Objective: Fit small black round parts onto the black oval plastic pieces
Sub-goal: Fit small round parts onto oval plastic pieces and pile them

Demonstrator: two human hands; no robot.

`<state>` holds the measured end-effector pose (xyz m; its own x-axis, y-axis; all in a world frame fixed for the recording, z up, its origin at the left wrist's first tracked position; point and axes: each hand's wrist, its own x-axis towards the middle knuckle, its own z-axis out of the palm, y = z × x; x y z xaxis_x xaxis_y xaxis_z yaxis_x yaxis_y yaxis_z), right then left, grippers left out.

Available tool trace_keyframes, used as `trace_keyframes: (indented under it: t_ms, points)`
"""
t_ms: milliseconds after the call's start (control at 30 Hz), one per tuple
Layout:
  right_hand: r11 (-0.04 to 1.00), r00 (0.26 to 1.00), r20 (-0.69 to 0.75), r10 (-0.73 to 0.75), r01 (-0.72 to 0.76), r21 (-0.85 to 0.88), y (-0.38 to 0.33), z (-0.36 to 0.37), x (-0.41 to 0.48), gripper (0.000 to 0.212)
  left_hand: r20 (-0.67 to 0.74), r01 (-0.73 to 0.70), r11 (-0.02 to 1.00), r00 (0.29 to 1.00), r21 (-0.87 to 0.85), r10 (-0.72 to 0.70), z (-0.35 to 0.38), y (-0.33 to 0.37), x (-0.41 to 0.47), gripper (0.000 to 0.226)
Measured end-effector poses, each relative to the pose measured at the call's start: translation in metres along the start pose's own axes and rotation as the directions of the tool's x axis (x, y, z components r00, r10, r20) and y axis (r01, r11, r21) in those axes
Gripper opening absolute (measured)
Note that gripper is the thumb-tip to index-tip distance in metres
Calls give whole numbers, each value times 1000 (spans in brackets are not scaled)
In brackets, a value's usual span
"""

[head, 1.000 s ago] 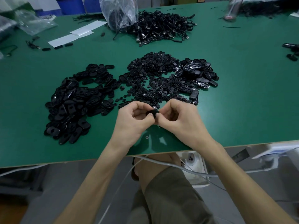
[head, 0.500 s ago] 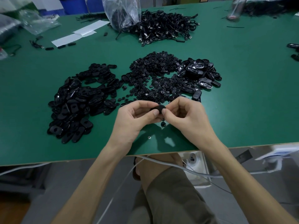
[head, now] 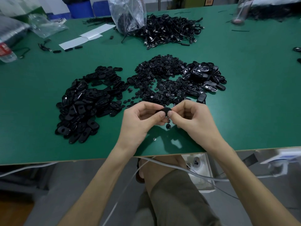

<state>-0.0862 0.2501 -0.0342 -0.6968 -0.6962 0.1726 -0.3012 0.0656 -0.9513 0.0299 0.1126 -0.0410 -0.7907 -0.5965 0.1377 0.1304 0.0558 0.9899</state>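
1. Head cam: both hands meet low in the middle, just over the near part of the green tabletop (head: 244, 115).
2. L hand (head: 140, 123) grip: thumb & fingers pinch a black oval piece (head: 165, 110) from the left side.
3. R hand (head: 193, 121) grip: thumb & first finger pinch the same oval piece at its right end. The two thumb tips (head: 161, 114) almost touch.
4. Can't tell if a small round part is btwn the R fingers & the oval. It's too dark & the fingers hide it.
5. One loose round part (head: 168, 126) lies on the tabletop right under the hands.
6. Step now, I think: pushing a round part into the oval piece. To do it well:
   - hold the oval steady w/ the L hand;
   - set the round part flat over its spot, not tilted;
   - push straight down w/ the R thumb till it sits level;
   - don't squeeze the edges too hard, or the oval may pop out.
7. Pile of round parts (head: 162, 77) sits just behind the hands, so the next one is a short reach.
8. Pile of ovals (head: 88, 101) is to the left. Shinier ovals (head: 205, 74) are back right. Can't tell for sure which pile is done.
9. Lots of loose parts left, so the job looks far from over.
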Motion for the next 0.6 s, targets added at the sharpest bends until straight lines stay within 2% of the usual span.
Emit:
trace_keyframes:
  t_ms: [67,133,233,267,333,400,433,500,600]
  points:
    - [999,999,-44,-5,7,34,0,-1,1,10,-9,-37,998,999,45,38,1,0,1,16]
    - [995,985,-175,4,14,101,3,-6,2,6,-56,-79,985,995,153,88,-1,-1,3,15]
    - [940,900,-412,146,4,342,11,-16,5,10,-194,-81,881,962,467,191,-15,2,8,19]
    - [907,863,-461,207,7,422,14,-18,7,15,-221,-54,798,948,600,230,-22,4,11,23]
    - [865,828,-490,272,13,502,17,-19,9,26,-217,46,543,942,839,255,-38,5,16,28]
    - [869,851,-453,264,-5,495,17,-16,10,36,-219,148,321,956,935,197,-50,4,21,32]
    - [881,869,-428,249,-19,473,17,-15,10,41,-230,181,270,959,946,162,-54,4,23,33]
    - [911,889,-401,221,-41,411,16,-14,9,44,-235,190,263,960,946,151,-58,5,25,32]
    - [975,914,-386,127,-43,219,15,-14,8,34,-222,129,356,946,926,234,-61,6,26,24]
